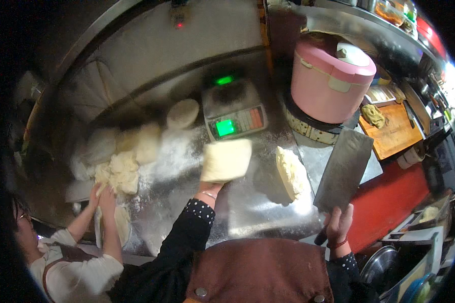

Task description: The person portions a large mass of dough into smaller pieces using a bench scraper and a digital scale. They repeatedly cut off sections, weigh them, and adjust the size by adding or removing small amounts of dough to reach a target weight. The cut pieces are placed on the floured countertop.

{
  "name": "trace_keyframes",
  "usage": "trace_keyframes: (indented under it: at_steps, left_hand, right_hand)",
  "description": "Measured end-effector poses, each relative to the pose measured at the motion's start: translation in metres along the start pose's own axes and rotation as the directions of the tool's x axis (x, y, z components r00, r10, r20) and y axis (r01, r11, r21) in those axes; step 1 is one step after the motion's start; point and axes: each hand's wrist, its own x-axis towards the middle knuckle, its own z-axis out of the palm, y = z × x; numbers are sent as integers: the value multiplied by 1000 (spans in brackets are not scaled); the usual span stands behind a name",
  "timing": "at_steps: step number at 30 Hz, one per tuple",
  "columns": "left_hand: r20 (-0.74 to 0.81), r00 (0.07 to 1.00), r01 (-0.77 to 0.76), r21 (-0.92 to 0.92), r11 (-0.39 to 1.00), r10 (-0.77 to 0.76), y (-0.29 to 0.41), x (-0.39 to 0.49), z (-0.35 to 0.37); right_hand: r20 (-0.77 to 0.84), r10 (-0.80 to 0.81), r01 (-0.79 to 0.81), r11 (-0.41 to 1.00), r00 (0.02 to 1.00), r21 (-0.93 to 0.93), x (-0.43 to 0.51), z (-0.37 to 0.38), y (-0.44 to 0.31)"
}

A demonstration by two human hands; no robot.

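My left hand (211,187) holds up a pale slab of dough (227,160), which hides most of the fingers. Just beyond the dough stands a digital scale (235,110) with lit green displays. In my right hand (339,224) is a broad, dark-bladed cleaver (345,168), its blade pointing away from me. An elongated, rough lump of dough (291,173) lies on the metal worktop (263,223) between my two hands, touched by neither.
To the left, a co-worker's hands (106,197) press on dough pieces (123,172) over the floured surface. A pink lidded rice cooker (330,83) stands at the back right. Beyond the cleaver lie a wooden cutting board (392,130) and a red surface (390,200).
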Motion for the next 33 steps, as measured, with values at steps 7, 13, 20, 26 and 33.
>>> trace_keyframes:
  at_steps: [7, 13, 20, 26, 33]
  left_hand:
    - [-281, 954, -34, -458, 888, -109, 56, -25, -41]
    - [-107, 983, -142, 66, 988, 148, 128, 13, 65]
    - [-180, 918, -185, 596, 781, 355, 187, 140, 123]
    - [-133, 925, 121, 991, 55, 356, 161, 264, 125]
    - [-72, 988, 106, 959, -264, 134, 104, 288, 136]
  right_hand:
    - [67, 159, -169, 967, 985, 191, 10, 18, -7]
    - [147, 75, -102, 977, 986, 186, 21, 33, -28]
    - [274, -17, 12, 1000, 962, 20, 20, 34, -19]
    - [255, -15, 22, 999, 967, -26, 21, 17, -11]
    - [223, -19, 49, 990, 975, -129, 23, 12, -8]
